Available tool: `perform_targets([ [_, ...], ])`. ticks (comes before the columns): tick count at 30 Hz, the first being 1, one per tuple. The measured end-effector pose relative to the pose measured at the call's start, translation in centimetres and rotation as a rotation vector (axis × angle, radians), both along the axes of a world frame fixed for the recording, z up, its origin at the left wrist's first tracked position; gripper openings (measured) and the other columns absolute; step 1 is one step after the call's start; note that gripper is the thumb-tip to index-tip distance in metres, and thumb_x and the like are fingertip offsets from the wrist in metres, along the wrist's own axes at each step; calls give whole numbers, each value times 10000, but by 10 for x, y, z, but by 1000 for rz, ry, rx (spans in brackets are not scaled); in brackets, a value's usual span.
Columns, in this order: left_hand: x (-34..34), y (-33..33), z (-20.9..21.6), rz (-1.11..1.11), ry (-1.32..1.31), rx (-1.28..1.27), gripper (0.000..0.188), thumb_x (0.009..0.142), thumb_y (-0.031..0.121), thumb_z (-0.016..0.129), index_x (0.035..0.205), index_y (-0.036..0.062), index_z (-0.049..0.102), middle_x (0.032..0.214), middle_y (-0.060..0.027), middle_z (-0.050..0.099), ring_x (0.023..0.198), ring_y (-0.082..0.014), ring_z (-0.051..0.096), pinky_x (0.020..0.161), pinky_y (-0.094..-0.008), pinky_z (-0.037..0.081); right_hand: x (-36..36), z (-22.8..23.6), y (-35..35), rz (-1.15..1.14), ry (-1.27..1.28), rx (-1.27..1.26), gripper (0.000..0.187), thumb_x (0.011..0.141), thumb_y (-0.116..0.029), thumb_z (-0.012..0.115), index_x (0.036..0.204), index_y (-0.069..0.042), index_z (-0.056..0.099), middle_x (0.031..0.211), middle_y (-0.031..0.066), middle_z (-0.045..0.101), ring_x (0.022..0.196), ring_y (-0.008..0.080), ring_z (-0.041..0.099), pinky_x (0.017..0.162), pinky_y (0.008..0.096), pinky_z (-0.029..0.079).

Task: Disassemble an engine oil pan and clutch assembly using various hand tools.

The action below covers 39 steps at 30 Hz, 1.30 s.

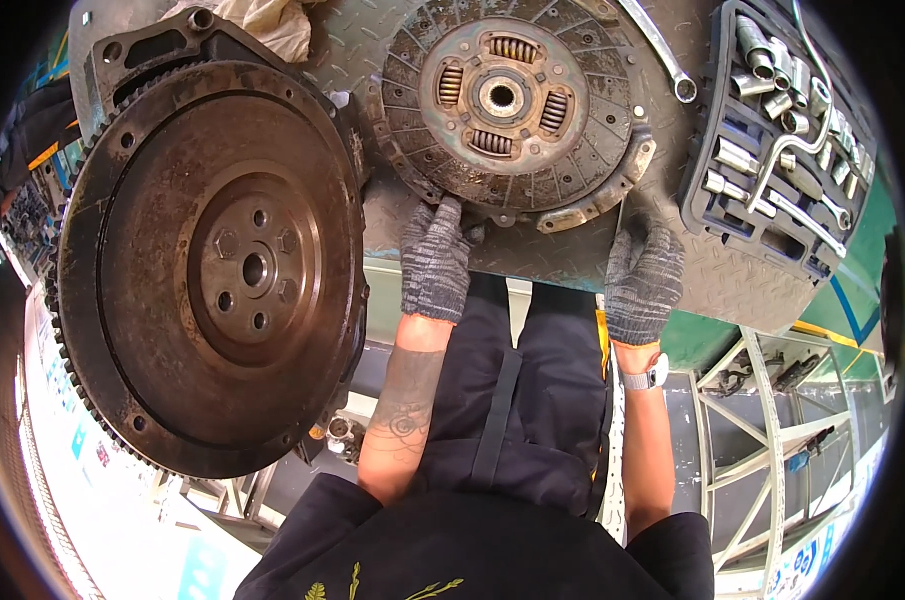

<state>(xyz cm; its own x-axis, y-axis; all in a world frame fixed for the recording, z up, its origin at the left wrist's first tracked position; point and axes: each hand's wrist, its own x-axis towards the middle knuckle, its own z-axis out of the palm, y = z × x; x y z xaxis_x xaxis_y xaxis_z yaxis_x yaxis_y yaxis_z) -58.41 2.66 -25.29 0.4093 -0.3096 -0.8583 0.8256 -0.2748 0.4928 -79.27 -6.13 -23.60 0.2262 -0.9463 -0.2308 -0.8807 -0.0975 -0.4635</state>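
Observation:
A clutch disc [593,110] with several coil springs around its splined hub lies on top of a clutch pressure plate [605,200], whose metal rim shows past the disc's lower edge. My left hand [436,262], in a grey knitted glove, has its fingers closed at the plate's near edge, the fingertips partly hidden. My right hand [645,275], gloved alike, rests at the bench edge just right of the plate's rim. Its fingers are loosely bent and slightly apart, with nothing visible in them. A large toothed flywheel [163,260] stands at the left.
The diamond-patterned metal bench [673,165] carries a combination wrench [663,50] behind the plate. At the right lies an open socket set case [695,180] with sockets, wrenches and a bent handle. Crumpled cloth [273,28] is at the back left; white metal frames [773,430] stand below.

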Motion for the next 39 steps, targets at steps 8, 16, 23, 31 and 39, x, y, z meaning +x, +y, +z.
perform_targets([
  [8,15,9,8,-52,-91,81,237,950,129,598,1181,85,574,1025,-30,643,813,-135,602,688,-274,490,39,4,-11,-367,-497,278,333,987,-137,536,1256,60,532,1182,169,616,1080,219,587,967,331,442],
  [16,26,4,-9,-95,-219,48,255,939,138,624,1179,51,611,1031,-20,648,904,-128,607,794,-280,494,41,-21,5,-510,-405,471,395,971,-278,571,1169,63,591,1052,249,646,958,345,618,830,399,468],
  [23,14,-13,10,93,-183,-58,175,981,147,556,1124,50,584,1011,-30,632,863,-118,588,758,-295,484,32,-32,4,-121,-405,401,435,815,-40,704,1236,-67,596,1092,194,625,957,315,638,834,386,523],
  [31,-20,-45,103,-64,-224,26,179,978,151,553,1096,17,541,1035,-79,601,874,-174,624,781,-339,582,54,19,-40,-1012,-1578,1118,316,911,-201,629,1215,-117,605,1237,67,610,1136,219,573,986,428,484],
  [39,9,-87,176,-131,-217,-107,110,952,102,566,990,-1,570,906,-83,614,778,-149,621,692,-301,583,43,39,-104,-290,-1282,913,387,871,-89,683,1240,-78,569,1001,105,647,963,199,638,798,319,583],
])
